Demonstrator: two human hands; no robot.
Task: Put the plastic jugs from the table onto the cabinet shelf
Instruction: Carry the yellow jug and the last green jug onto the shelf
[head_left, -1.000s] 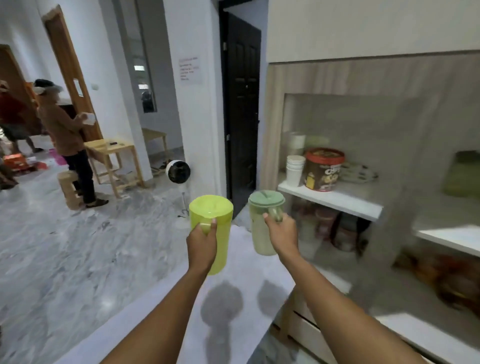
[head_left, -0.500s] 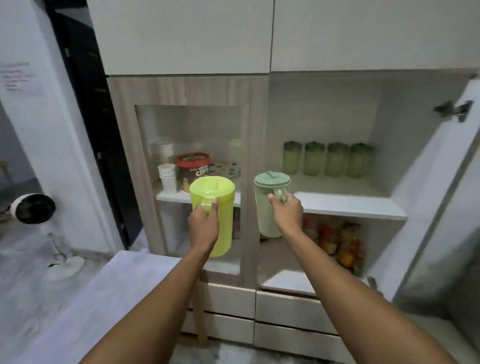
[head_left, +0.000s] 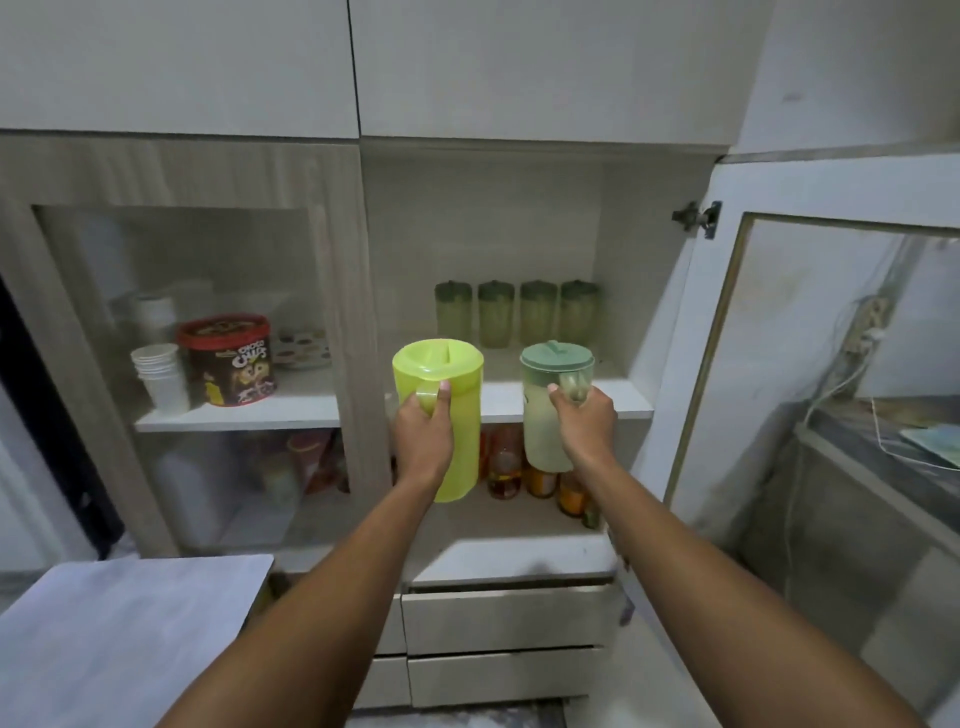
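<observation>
My left hand (head_left: 422, 439) grips the handle of a bright yellow-green jug (head_left: 457, 410) with a matching lid. My right hand (head_left: 582, 428) holds a pale green jug (head_left: 540, 431) with a darker green lid by its handle. Both jugs are upright in the air, just in front of the white cabinet shelf (head_left: 631, 402) in the open compartment. Several green lidded tumblers (head_left: 517, 314) stand in a row at the back of that shelf.
The cabinet door (head_left: 810, 364) stands open on the right. Behind glass on the left are paper cups (head_left: 161, 376) and a chocolate cereal tub (head_left: 227, 358). Bottles and jars (head_left: 540, 480) fill the lower shelf. The white table (head_left: 119, 623) is at lower left, drawers (head_left: 509, 618) below.
My view has swung from the room to face the open cabinet. Both hands have carried the jugs closer to the shelf, still held upright.
</observation>
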